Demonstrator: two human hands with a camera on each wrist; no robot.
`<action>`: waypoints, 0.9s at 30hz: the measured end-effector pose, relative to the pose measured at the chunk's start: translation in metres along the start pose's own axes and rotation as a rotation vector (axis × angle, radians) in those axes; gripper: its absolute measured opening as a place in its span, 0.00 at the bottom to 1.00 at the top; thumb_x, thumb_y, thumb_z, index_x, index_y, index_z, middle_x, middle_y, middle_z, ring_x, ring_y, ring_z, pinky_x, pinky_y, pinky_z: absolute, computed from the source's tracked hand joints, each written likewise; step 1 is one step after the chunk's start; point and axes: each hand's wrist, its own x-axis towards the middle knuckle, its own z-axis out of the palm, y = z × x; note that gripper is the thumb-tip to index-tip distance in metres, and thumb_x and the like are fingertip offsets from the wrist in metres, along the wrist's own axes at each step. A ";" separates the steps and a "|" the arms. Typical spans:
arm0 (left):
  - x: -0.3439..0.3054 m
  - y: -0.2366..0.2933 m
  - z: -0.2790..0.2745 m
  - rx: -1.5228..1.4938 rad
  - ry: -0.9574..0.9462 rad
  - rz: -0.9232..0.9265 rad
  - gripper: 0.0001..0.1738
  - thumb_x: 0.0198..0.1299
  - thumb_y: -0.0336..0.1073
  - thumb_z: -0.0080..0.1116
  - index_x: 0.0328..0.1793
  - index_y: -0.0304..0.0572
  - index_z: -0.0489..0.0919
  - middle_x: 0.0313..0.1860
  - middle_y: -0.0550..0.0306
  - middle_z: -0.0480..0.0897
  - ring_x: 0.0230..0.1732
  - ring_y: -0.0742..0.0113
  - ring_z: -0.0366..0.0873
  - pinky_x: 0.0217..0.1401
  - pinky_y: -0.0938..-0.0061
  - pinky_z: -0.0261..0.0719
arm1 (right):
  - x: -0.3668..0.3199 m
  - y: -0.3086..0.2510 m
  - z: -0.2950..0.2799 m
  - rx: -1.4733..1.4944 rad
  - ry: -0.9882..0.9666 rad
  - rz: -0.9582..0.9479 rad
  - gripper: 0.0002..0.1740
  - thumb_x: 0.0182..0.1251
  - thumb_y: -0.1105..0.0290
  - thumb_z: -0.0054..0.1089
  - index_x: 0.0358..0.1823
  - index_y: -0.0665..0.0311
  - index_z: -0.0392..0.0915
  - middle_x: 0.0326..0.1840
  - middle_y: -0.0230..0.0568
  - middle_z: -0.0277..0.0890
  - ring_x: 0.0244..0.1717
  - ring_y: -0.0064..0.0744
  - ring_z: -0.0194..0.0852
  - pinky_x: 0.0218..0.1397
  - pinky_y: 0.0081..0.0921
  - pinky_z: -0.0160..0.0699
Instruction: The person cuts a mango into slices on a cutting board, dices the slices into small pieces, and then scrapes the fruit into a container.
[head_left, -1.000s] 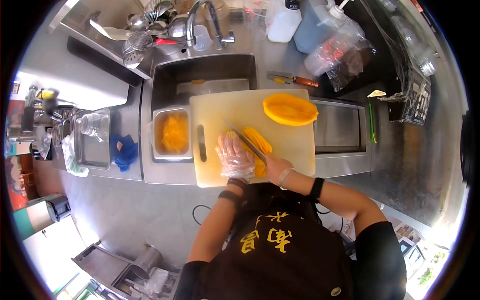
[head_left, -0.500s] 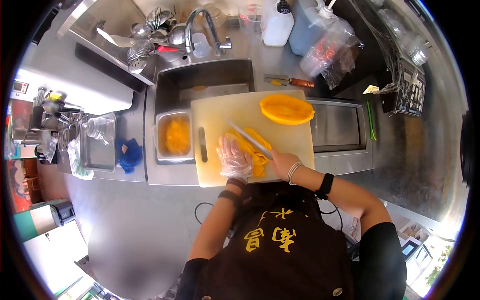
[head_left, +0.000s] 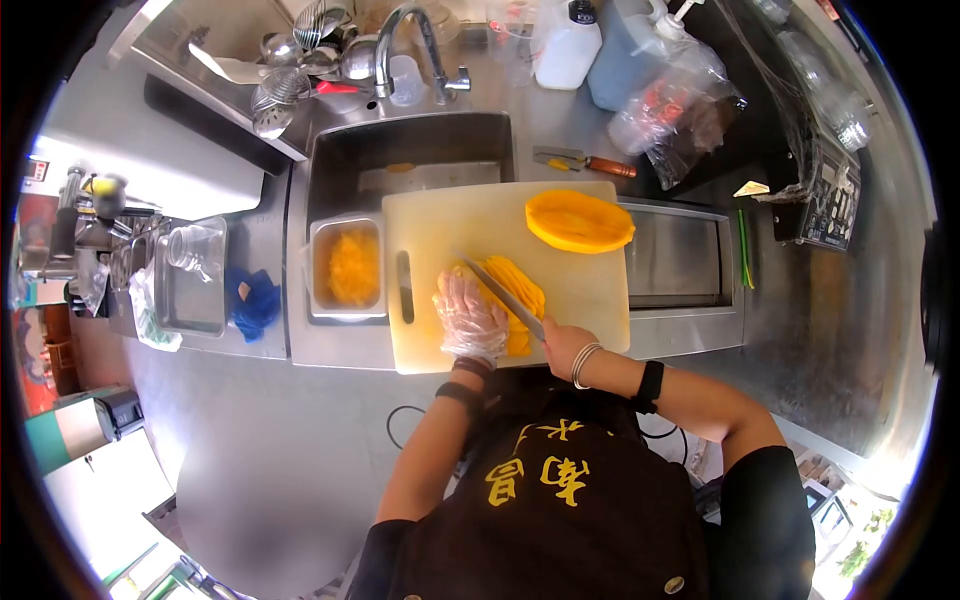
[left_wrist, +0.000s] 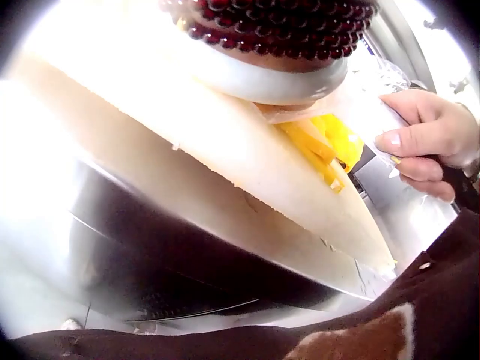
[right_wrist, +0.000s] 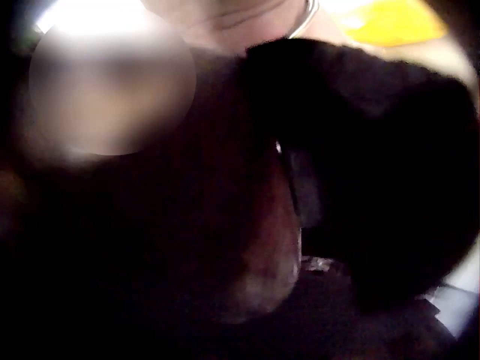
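Note:
In the head view, sliced orange-yellow fruit (head_left: 520,285) lies on a pale cutting board (head_left: 430,215). My left hand (head_left: 472,318), in a clear plastic glove, rests with its fingers extended on the fruit's left side. My right hand (head_left: 568,350) grips a knife (head_left: 510,296), whose blade slants up and left across the slices, close to the gloved fingers. The left wrist view shows the right hand (left_wrist: 431,142) curled round the handle, beside yellow pieces (left_wrist: 319,150). A larger piece of fruit (head_left: 580,221) sits at the board's upper right. Dark cloth hides most of the right wrist view.
Left of the board stands a metal container (head_left: 349,268) of orange pieces. Behind lie a sink (head_left: 335,150) and faucet (head_left: 383,60). A wooden-handled tool (head_left: 610,167) is beyond the board, with bottles (head_left: 567,50) farther back. A blue cloth (head_left: 255,305) lies far left.
The knife and right hand have shifted slightly over the slices, and the slices' spread looks a little different. The left hand stays nearly in place on the fruit.

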 end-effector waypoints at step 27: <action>-0.006 -0.008 0.009 0.079 -0.176 -0.084 0.31 0.47 0.37 0.47 0.60 0.35 0.59 0.61 0.37 0.57 0.64 0.40 0.49 0.64 0.52 0.50 | 0.005 0.002 0.004 -0.017 0.099 -0.056 0.12 0.56 0.68 0.45 0.38 0.68 0.61 0.22 0.54 0.71 0.26 0.55 0.70 0.31 0.45 0.67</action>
